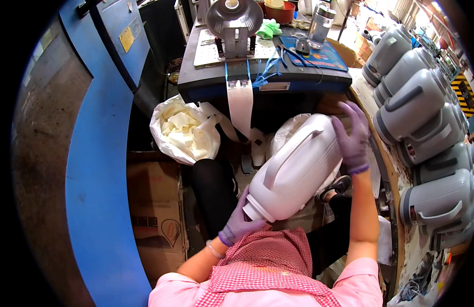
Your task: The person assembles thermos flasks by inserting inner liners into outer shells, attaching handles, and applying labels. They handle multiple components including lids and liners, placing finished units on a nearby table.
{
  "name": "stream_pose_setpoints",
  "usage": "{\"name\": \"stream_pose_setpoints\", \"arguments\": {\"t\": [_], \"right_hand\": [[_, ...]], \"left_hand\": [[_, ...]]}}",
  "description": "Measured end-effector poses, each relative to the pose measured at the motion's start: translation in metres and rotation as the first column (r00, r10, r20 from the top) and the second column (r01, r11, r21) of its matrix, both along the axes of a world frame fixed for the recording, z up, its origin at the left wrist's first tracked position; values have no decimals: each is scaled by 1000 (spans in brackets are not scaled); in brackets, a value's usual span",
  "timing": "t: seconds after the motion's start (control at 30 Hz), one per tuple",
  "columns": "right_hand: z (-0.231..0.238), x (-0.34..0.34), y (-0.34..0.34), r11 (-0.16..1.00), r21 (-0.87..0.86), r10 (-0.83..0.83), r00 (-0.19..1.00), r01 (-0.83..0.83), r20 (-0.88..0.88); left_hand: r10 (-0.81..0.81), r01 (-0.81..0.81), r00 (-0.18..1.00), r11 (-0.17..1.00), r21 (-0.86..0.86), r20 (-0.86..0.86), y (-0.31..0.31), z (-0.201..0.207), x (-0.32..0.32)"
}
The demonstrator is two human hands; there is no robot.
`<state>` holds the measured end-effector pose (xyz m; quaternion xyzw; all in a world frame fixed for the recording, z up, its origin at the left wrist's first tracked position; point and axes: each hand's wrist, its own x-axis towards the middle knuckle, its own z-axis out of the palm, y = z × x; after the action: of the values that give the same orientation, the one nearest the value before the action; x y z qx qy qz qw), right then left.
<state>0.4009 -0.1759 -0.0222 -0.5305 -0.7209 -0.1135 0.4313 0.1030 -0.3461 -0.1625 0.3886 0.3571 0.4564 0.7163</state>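
Observation:
A white plastic jug body (301, 171) with a long side handle lies slanted across my lap, its narrow neck pointing toward my lower left. My left hand (239, 223), in a thin purple glove, is closed around that neck. Beside the wide far end of the jug is my right hand (353, 135), gloved likewise, with its fingers spread. Whether its fingertips touch the jug's edge I cannot tell. Behind the jug, a white plastic bag (289, 134) partly shows.
Ahead stands a dark table (206, 79) with a metal dispenser and a hanging white strip (240, 110). A white bag (162, 125) of crumpled pale strips sits left of it. Several grey jugs (416, 105) line the right-hand bench. A cardboard box (154, 204) and blue panel (96, 194) are left.

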Motion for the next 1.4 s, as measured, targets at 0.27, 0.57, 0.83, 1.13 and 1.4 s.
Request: {"name": "stream_pose_setpoints", "arguments": {"t": [0.27,0.57,0.83,1.13,1.4], "right_hand": [[-24,-151,128,884,-202,467,818,-422,336],[-33,-145,79,858,-187,497,680,-479,539],[-27,-189,171,796,-242,589,803,-555,96],[-43,-175,121,736,-55,668,738,-674,-97],[-34,10,-83,971,-74,130,764,-227,-632]], "left_hand": [[174,-158,917,985,72,-359,3,-61,2],[103,-93,923,995,45,-372,7,-97,-5],[107,-103,941,994,29,-322,7,-90,-7],[142,-150,988,978,-145,-68,21,-91,-3],[189,-201,975,974,-103,-114,6,-67,-4]]}}
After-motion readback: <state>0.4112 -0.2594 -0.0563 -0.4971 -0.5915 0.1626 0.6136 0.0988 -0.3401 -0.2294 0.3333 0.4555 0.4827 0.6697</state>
